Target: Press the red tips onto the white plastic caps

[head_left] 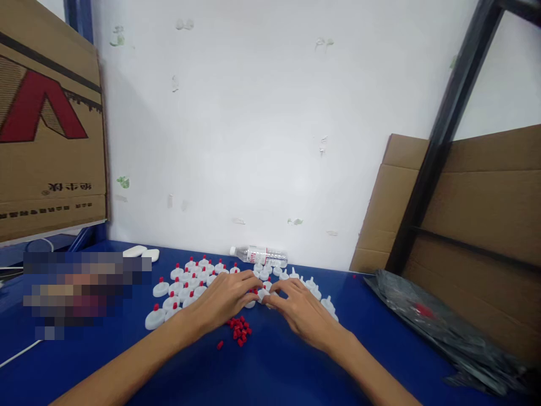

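Note:
On the blue table point(270, 366) lie several white round caps point(177, 287), many with a small red plug on top. My left hand point(224, 299) and my right hand point(302, 310) meet over a white cap point(262, 294) in the middle, fingers pinched around it. A small heap of loose red plugs point(240, 330) lies just under my left hand. More white caps without plugs point(315, 287) sit behind my right hand.
A clear water bottle point(262, 256) lies against the white wall. A cardboard box point(46, 129) stands at the left, flattened cardboard point(486, 225) and a dark frame post point(439, 141) at the right. A black plastic bag point(443, 327) lies at the right. Two white pieces point(141, 252) sit behind the caps.

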The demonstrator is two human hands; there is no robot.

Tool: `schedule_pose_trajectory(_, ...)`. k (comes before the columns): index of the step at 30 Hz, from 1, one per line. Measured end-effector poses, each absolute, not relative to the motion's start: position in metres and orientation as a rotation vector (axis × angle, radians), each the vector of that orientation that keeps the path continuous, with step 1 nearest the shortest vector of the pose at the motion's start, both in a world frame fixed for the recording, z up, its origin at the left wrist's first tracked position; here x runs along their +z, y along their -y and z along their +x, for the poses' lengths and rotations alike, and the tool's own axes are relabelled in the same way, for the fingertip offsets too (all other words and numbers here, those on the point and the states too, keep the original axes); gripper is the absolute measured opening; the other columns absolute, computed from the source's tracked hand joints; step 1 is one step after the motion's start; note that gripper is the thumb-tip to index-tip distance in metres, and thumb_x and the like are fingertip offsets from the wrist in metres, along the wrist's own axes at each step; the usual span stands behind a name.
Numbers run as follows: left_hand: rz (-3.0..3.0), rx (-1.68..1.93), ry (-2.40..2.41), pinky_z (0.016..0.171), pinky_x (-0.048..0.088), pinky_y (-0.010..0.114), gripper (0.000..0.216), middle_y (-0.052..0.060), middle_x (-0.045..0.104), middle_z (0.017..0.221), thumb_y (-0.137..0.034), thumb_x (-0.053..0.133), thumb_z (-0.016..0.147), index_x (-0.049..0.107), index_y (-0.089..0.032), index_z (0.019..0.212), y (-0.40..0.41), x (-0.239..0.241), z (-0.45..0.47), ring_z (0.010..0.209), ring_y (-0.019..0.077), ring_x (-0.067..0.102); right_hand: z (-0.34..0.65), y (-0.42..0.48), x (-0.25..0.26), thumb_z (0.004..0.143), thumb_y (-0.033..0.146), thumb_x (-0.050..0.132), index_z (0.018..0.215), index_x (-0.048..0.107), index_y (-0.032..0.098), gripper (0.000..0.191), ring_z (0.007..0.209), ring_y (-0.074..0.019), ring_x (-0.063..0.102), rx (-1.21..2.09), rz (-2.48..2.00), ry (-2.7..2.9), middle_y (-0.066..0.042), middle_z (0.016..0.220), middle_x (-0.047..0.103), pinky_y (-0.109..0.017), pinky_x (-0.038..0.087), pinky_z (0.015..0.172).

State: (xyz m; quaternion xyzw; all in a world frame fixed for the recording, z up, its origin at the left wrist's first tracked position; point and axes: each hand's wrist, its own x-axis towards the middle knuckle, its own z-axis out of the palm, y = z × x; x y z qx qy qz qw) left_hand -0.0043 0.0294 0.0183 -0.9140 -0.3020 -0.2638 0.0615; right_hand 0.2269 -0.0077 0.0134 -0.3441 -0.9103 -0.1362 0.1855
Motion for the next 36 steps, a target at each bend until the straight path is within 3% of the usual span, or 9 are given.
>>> schedule_pose_trajectory(13,-2.752,-0.904,0.751,0.056,0.034,0.024,0.022,0.002,0.068,0.094,-0.029,0.046,0.101,0.067,-0.022,0.100,-0.038,0.007,-0.007,0.071,0.0121,0.063,0.225,0.008,0.009,0.096,0.006,0.045,0.121,0.061,0.029,0.037,0.100,-0.0181,0.056,-0.433,-0.926,2.585,-0.005,0.117,0.062,-0.033,0.046,0.089)
schedule_pose_trajectory(19,-2.854,-1.188,0.800,0.071,0.046,0.025,0.019,0.002,0.069,0.092,-0.028,0.052,0.097,0.069,-0.020,0.093,-0.034,0.009,-0.002,0.083,0.0145,0.064,0.226,0.009,0.012,0.098,0.009,0.044,0.121,0.060,0.029,0.034,0.097,-0.0172,0.057,-0.432,-0.866,2.536,-0.005,0.114,0.063,-0.032,0.046,0.085)
schedule_pose_trajectory(21,-2.955,-1.346,0.865,0.068,0.049,0.025,0.017,0.002,0.068,0.088,-0.029,0.058,0.094,0.071,-0.019,0.090,-0.033,0.011,0.001,0.076,0.0134,0.064,0.226,0.010,0.013,0.098,0.009,0.044,0.122,0.060,0.030,0.035,0.097,-0.0169,0.057,-0.428,-0.852,2.518,-0.005,0.113,0.064,-0.031,0.046,0.084)
schedule_pose_trajectory(24,-3.140,-1.570,1.060,0.047,0.045,0.021,0.019,0.003,0.066,0.085,-0.033,0.066,0.088,0.074,-0.017,0.086,-0.031,0.013,0.004,0.050,0.0076,0.055,0.225,0.010,0.013,0.097,0.007,0.045,0.122,0.059,0.030,0.037,0.096,-0.0170,0.058,-0.451,-0.842,2.520,-0.005,0.113,0.064,-0.031,0.047,0.082)
schedule_pose_trajectory(26,-3.205,-1.638,1.166,0.039,0.041,0.019,0.022,0.003,0.065,0.084,-0.037,0.068,0.085,0.075,-0.016,0.084,-0.029,0.015,0.005,0.044,0.0058,0.050,0.225,0.010,0.013,0.095,0.005,0.046,0.122,0.059,0.029,0.038,0.094,-0.0172,0.059,-0.475,-0.835,2.530,-0.005,0.115,0.064,-0.031,0.047,0.081)
schedule_pose_trajectory(33,-3.325,-1.610,1.204,0.052,0.046,0.022,0.036,0.004,0.065,0.091,-0.045,0.056,0.092,0.075,-0.016,0.087,-0.019,0.026,0.008,0.049,0.0057,0.054,0.227,0.007,0.013,0.087,-0.003,0.047,0.121,0.059,0.028,0.047,0.093,-0.0185,0.060,-0.587,-0.822,2.450,-0.006,0.120,0.063,-0.032,0.049,0.079)
schedule_pose_trajectory(36,-3.337,-1.664,1.333,0.050,0.044,0.022,0.038,0.003,0.065,0.078,-0.050,0.060,0.088,0.074,-0.014,0.090,-0.017,0.031,0.009,0.047,0.0075,0.054,0.230,0.005,0.012,0.088,-0.002,0.047,0.120,0.060,0.028,0.046,0.085,-0.0156,0.060,-0.629,-0.804,2.403,-0.006,0.122,0.062,-0.030,0.049,0.074)
